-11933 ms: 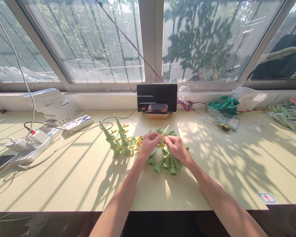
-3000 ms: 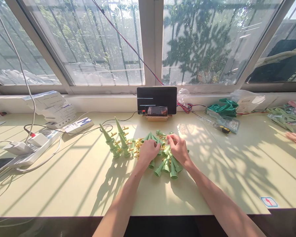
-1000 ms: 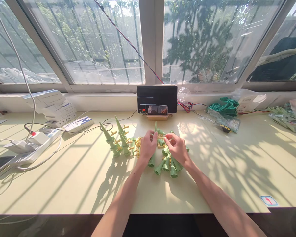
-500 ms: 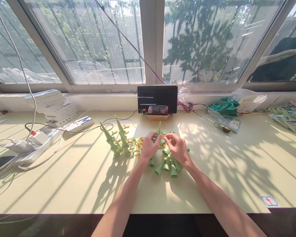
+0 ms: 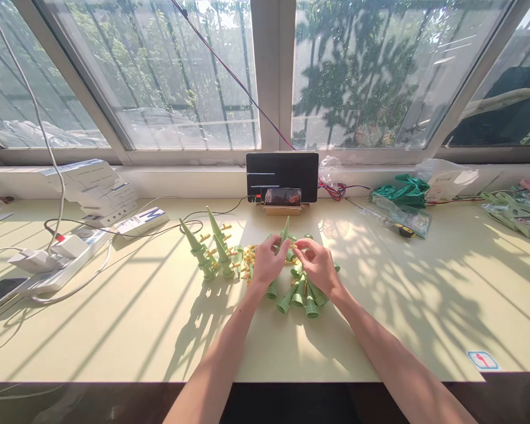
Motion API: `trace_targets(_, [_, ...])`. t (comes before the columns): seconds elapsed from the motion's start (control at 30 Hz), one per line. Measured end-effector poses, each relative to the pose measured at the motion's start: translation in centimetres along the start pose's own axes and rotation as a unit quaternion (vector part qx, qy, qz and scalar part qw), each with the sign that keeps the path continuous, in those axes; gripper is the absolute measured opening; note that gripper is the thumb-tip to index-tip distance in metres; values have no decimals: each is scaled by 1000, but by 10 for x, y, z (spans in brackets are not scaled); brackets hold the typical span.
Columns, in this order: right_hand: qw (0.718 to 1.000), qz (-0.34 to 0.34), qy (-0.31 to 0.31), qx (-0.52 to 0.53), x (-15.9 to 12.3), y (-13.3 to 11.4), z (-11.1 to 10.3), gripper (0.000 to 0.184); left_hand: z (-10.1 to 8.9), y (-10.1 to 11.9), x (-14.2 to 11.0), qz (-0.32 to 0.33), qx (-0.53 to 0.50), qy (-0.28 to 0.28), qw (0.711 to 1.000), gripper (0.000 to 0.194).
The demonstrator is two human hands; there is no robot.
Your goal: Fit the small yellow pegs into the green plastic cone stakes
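My left hand is closed around a pale green plastic watering spike, its pointed tip upward. Facing it, my right hand pinches a small yellow valve against the spike's side; the fingers partly hide the contact. Two upright stacks of green spikes with yellow valves sticking out stand left of my left hand. Between them and that hand lies a heap of loose yellow valves. Below my right hand, several green spikes lie with their round open ends toward me.
A tablet and a phone stand at the back by the window. White boxes and a power strip with cables are on the left. Back right are a green bag, a black-and-yellow item and plastic packets.
The tip of the held spike has leaned very slightly to the right. Both hands stay almost in the same place, with the same grip.
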State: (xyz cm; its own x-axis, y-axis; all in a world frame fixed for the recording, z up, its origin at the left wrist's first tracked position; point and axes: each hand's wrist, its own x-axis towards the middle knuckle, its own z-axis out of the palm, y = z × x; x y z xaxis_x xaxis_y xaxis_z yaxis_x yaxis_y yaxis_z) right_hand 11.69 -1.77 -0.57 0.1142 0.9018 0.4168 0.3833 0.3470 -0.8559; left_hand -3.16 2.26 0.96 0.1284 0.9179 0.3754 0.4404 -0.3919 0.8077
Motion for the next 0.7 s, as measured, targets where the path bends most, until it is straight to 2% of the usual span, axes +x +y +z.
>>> trace_targets(0.7, [1000,5,4,-13,0,-3,0,32,1,2,-2,17,5,6,1000,27])
